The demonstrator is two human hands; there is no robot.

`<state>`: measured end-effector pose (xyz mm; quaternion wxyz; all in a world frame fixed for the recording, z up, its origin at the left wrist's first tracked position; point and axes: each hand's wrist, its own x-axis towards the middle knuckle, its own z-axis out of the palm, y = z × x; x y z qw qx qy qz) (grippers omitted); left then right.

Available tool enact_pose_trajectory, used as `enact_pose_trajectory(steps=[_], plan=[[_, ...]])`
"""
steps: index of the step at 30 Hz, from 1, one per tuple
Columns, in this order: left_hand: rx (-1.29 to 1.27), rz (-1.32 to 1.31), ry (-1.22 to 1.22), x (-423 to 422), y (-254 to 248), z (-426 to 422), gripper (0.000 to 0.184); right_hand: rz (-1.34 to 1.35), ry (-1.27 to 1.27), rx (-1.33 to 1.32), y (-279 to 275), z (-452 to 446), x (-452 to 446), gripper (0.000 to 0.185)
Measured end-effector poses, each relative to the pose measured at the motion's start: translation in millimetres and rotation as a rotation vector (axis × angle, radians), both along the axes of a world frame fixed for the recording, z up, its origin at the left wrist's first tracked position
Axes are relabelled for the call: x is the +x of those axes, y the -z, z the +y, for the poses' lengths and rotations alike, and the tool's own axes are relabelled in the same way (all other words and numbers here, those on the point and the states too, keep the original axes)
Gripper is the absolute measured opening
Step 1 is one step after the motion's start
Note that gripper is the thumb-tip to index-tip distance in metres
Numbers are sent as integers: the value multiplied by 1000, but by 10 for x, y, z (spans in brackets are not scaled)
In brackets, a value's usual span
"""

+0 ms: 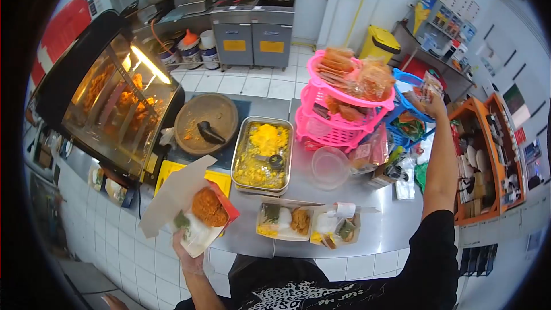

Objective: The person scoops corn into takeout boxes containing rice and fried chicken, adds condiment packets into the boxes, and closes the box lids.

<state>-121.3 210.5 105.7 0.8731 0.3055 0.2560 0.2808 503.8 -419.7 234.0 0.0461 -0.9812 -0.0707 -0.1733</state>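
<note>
My left hand [189, 257], seemingly in a clear plastic glove, is closed around the lower end of an open takeaway box [198, 241]. Inside lie a piece of fried chicken [209, 207], white rice and something green; the box's lid flap [172, 195] stands out to the left. On the far right, my right arm reaches over a blue basket [408, 95]. My right hand [436, 107] grips a small clear plastic packet [430, 87] whose contents I cannot make out. Two more filled takeaway boxes [285, 222] stand open near the counter's front edge.
A metal tray of yellow food [236, 163] and a stone mortar [189, 112] with a black pestle sit mid-counter. Pink stacked baskets [327, 132] hold packets. Left stands a lit glass food warmer [115, 103]. Another person's hand [113, 302] shows at the lower left.
</note>
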Motion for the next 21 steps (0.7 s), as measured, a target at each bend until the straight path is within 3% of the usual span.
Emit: enact_pose_trajectory(steps=[2, 3, 5, 6, 7, 8, 11, 14, 15, 17, 18, 19, 21], plan=[[-15, -9, 8, 31, 11, -65, 58, 226, 166, 117, -236, 194, -239, 75], [-33, -11, 1, 41, 10, -100, 57, 394, 204, 50, -332, 194, -260, 76], [-77, 3, -9, -83, 213, -46, 53, -72, -87, -110, 398, -578, 451, 70], [-100, 15, -10, -193, 430, 44, 51, 21, -163, 7, 123, -250, 49, 70], [-92, 13, -19, -160, 356, -26, 45, -98, -325, -123, 153, -283, 150, 76], [-104, 43, -35, -212, 442, -9, 46, -220, -467, -131, 58, -144, 41, 70], [-106, 7, -51, -120, 187, -156, 47, 12, -148, -7, 296, -472, 433, 54], [-117, 43, -54, -177, 143, -167, 47, -99, 139, -93, 206, -499, 351, 38], [-125, 58, -46, -215, 182, -157, 47, -37, 288, -48, -68, -501, 238, 40], [-113, 74, -29, -308, 241, -142, 47, -426, 200, 100, -451, -431, -25, 36], [-111, 84, -20, -371, 257, -138, 47, -557, -13, 288, -740, -189, -278, 42], [-95, 88, -21, -394, 242, -158, 47, -577, -153, 467, -1140, 824, -1271, 40], [-56, 84, -9, -344, 190, -180, 47, -683, -352, 598, -1302, 1974, -2480, 35]])
